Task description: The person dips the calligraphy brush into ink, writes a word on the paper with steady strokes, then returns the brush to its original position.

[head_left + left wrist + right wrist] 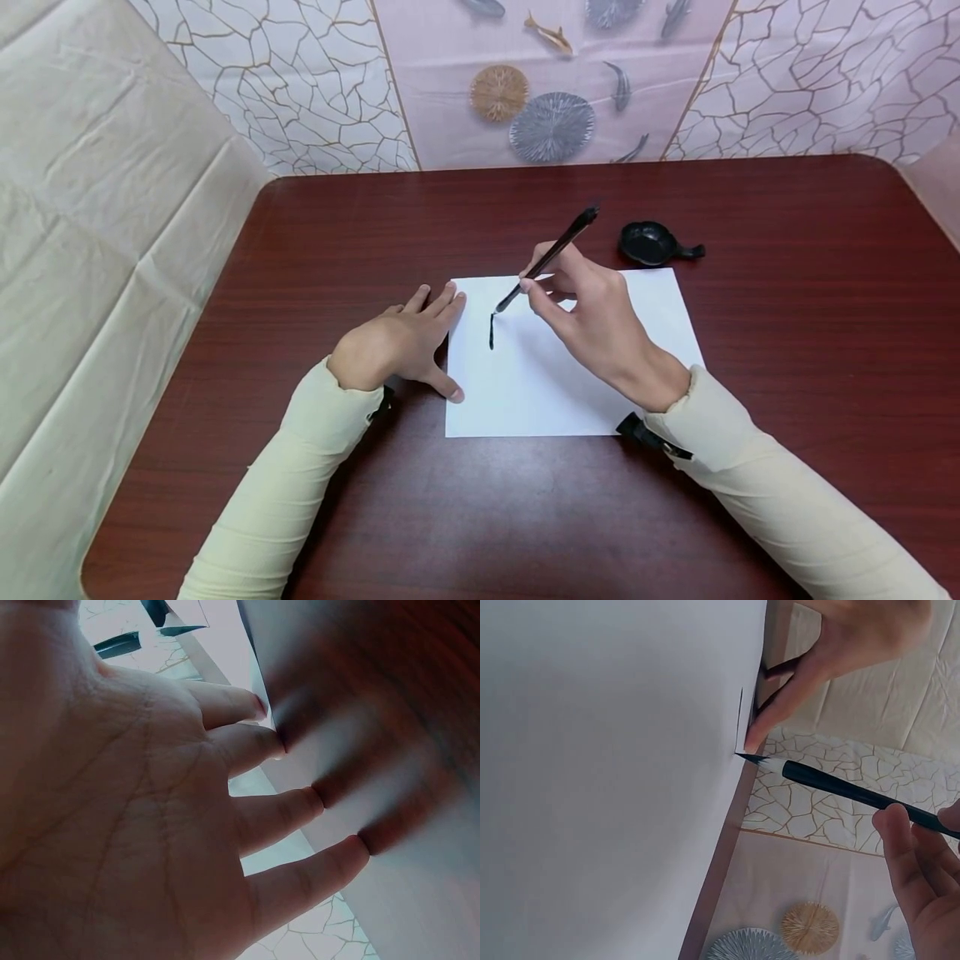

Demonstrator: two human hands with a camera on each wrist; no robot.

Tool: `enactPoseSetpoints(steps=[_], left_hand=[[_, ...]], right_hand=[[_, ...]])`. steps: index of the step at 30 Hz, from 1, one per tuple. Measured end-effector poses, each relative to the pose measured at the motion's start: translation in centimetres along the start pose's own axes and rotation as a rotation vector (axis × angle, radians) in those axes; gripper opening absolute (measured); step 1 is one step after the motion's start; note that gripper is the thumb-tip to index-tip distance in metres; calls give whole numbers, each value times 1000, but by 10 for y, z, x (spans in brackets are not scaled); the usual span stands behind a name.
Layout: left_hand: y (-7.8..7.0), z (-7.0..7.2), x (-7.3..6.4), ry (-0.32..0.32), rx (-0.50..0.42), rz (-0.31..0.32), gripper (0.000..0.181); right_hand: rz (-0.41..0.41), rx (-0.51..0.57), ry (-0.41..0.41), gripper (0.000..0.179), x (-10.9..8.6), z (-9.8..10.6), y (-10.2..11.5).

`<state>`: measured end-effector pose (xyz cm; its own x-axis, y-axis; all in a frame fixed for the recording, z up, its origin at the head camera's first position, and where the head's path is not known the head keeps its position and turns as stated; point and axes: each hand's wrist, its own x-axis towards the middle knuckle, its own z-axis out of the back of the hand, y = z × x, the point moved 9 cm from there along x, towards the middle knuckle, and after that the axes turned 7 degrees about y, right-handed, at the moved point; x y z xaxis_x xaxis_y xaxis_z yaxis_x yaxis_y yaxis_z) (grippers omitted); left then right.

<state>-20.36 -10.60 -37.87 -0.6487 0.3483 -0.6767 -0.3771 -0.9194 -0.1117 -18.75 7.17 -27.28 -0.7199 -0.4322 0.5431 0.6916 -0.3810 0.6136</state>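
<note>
A dark-handled ink brush [551,254] is pinched between the fingers and thumb of my right hand [592,321]. In the right wrist view, the brush [832,784] has white bristles with a black tip, which meets the paper. A short black vertical stroke [492,332] marks the white sheet of paper [555,392] near its left side, and the tip is at the stroke's upper end. My left hand [401,346] has its fingers spread, with fingertips and thumb resting at the sheet's left edge. In the left wrist view its palm and straight fingers [281,814] show.
A small black dish with a short handle [648,243] stands just beyond the sheet's top right. The brown wooden table [360,225] extends around the paper. Patterned cloth [315,83] hangs behind it, and pale cloth [97,250] lies along the left side.
</note>
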Motion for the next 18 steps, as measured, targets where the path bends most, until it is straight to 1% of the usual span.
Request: enactPoseSetpoints(steps=[7, 12, 18], left_hand=[[0, -1, 2, 4, 10, 4, 140], [1, -1, 1, -7, -4, 1, 141], [1, -1, 0, -1, -25, -1, 140]], right_hand=[[-5, 7, 12, 22, 0, -2, -2], [-7, 8, 21, 22, 0, -1, -2], [-17, -10, 32, 23, 0, -1, -1]])
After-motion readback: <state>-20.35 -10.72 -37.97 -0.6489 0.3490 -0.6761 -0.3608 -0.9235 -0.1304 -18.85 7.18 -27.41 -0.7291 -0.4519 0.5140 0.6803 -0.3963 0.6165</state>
